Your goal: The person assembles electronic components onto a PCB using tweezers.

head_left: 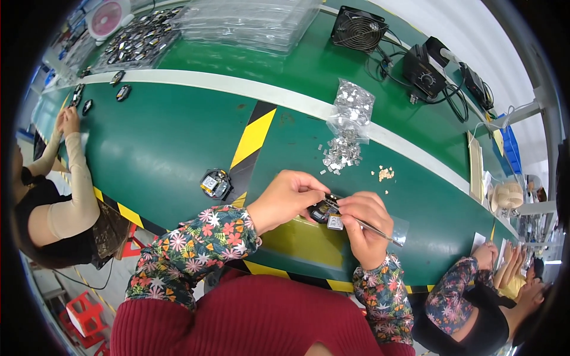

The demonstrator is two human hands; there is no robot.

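My left hand [284, 200] is closed on a small black electronic device housing [319, 212], its fingertips at the upper edge. Beside the housing, a small silver-white square part [335, 222] shows under my right fingers; whether it is attached cannot be made out. My right hand [367, 226] grips slim metal tweezers [380, 232], whose tips reach toward the housing and are partly hidden by fingers. Below both hands lies a yellowish translucent mat [309, 244]. Another opened black device [216, 184] with a silver part inside rests on the green table to the left.
Small metal pieces [341, 155] spill from a clear plastic bag [354, 102]; tiny beige bits [386, 174] lie nearby. Behind the white ledge [237, 88] stand clear trays [249, 24], a black fan [358, 29] and a black control box [424, 71]. Co-workers sit on both sides.
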